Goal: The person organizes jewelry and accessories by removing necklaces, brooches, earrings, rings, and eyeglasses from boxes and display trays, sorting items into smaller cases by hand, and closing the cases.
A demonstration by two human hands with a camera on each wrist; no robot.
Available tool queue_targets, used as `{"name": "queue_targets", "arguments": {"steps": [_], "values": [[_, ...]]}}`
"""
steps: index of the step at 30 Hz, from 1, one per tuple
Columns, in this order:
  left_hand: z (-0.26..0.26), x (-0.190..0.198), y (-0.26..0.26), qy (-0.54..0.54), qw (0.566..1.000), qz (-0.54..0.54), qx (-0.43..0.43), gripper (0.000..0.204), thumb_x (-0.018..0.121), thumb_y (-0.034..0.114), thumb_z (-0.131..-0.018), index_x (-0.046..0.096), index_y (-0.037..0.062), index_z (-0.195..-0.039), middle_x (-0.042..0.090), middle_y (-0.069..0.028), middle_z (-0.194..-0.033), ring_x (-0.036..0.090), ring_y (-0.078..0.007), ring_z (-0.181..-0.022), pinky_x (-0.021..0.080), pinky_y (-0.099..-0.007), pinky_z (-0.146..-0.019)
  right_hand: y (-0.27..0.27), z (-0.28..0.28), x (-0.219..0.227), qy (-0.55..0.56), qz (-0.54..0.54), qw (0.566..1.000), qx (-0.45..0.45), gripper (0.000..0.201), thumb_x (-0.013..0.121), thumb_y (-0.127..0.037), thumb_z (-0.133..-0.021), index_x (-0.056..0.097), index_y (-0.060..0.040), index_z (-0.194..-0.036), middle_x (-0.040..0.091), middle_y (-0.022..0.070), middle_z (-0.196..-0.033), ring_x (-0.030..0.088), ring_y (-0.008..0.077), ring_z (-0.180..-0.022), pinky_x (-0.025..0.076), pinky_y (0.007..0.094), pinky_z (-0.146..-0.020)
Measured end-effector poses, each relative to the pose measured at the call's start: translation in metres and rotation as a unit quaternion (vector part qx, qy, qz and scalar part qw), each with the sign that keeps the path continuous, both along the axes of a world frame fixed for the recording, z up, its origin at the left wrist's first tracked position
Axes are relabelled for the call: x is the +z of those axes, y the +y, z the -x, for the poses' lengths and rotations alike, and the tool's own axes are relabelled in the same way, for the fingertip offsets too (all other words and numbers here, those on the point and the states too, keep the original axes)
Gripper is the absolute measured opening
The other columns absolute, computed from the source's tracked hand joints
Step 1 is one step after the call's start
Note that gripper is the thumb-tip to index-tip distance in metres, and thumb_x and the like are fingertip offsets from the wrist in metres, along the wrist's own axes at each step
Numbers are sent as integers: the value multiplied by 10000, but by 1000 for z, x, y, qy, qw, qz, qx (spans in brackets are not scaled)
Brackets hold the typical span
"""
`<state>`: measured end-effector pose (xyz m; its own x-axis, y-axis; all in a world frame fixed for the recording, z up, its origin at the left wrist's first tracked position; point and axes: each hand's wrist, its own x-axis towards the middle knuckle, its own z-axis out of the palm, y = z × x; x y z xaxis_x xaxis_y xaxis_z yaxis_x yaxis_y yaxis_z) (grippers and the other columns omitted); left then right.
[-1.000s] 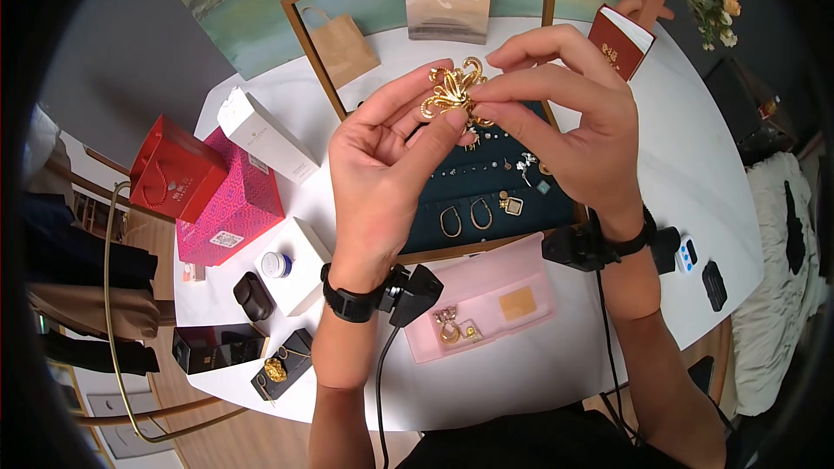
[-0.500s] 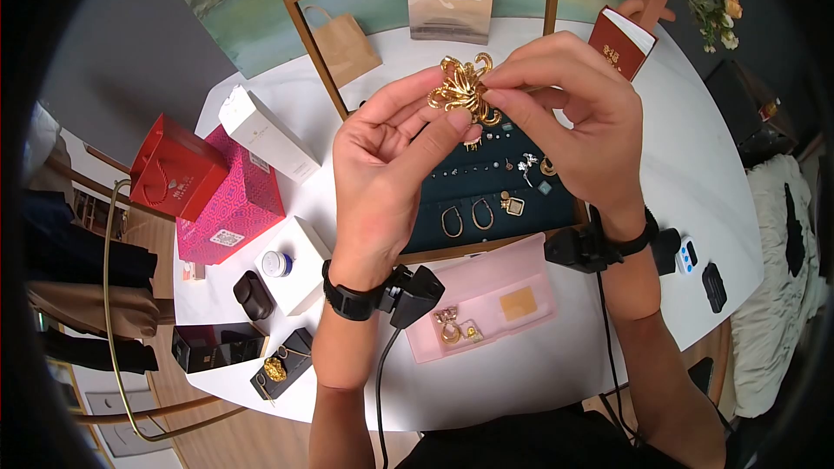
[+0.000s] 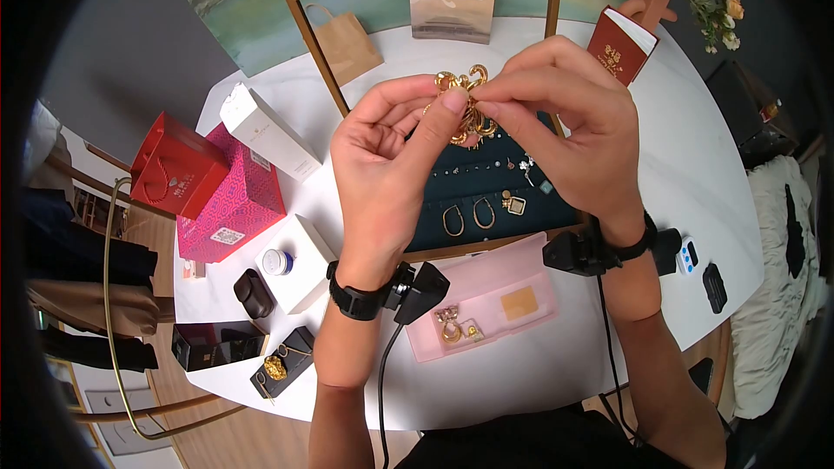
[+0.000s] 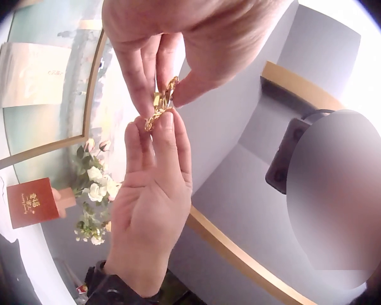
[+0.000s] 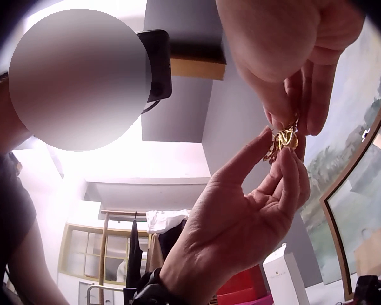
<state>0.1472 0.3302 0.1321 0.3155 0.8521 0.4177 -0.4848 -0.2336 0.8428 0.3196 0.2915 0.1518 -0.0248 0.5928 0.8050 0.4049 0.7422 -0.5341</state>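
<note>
A gold jewellery piece (image 3: 472, 126) with curled loops, like a brooch, is raised over the display case in the head view. My left hand (image 3: 382, 152) pinches it between thumb and fingers, the thumb lying across its front. From the right, my right hand (image 3: 578, 126) pinches its other side with thumb and index finger. The left wrist view shows the gold piece (image 4: 162, 105) nearly edge-on between both sets of fingertips. In the right wrist view, fingers partly cover the piece (image 5: 284, 141). Below, the dark green case lining (image 3: 552, 219) carries earrings and small studs.
The case's framed lid (image 3: 295, 13) stands raised at the back. A pink box (image 3: 486, 334) with jewellery lies in front. On the left are a red bag (image 3: 178, 169), a white carton (image 3: 269, 135) and a black pad (image 3: 295, 365) with gold jewellery. A red book (image 3: 618, 48) stands back right.
The gold piece has been turned between the fingers, from its spread front to a narrower, tilted view. My left thumb has moved up across it. Both hands keep their pinch.
</note>
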Motion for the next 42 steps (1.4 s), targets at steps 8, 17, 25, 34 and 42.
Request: {"name": "queue_targets", "arguments": {"steps": [8, 17, 25, 34, 42], "values": [[-1, 0, -3, 12, 1000, 1, 12, 321, 649, 75, -960, 612, -51, -1253, 726, -142, -1021, 708, -189, -842, 565, -280, -730, -1, 1, 2, -37, -20, 999, -24, 145, 713, 54, -803, 745, -2, -934, 637, 71, -853, 637, 161, -743, 504, 254, -639], [-1, 1, -3, -37, 999, 9, -3, 236, 672, -2, -932, 647, -70, -1157, 713, -139, -1012, 675, -137, -869, 565, -258, -745, 0, 2, -1, -5, 0, 1000, 6, 141, 689, 70, -832, 723, 17, -959, 640, 85, -915, 681, 158, -798, 573, 247, -673], [-1, -1, -1, -27, 1000, -2, 9, 251, 681, 10, -932, 639, -67, -1166, 707, -127, -1010, 669, -136, -904, 568, -262, -767, 2, 2, -1, -2, -3, 1000, 20, 132, 677, 70, -856, 708, 34, -979, 651, 101, -949, 696, 170, -830, 612, 253, -699], [-5, 1, -1, -22, 995, -94, -34, 535, 700, -148, -828, 558, -66, -1337, 592, -114, -1210, 599, -164, -1129, 529, -283, -977, 2, 4, -2, 93, 48, 994, 40, 103, 687, 35, -874, 694, 41, -976, 670, 86, -942, 696, 142, -854, 611, 256, -739], [5, 3, 0, 154, 945, -280, 73, 544, 760, -110, -784, 606, -48, -1302, 573, -113, -1221, 600, -185, -1122, 511, -311, -983, -2, 0, -3, 92, 124, 986, 62, 100, 649, 42, -907, 656, 55, -1006, 700, 91, -977, 698, 129, -908, 590, 255, -771]]}}
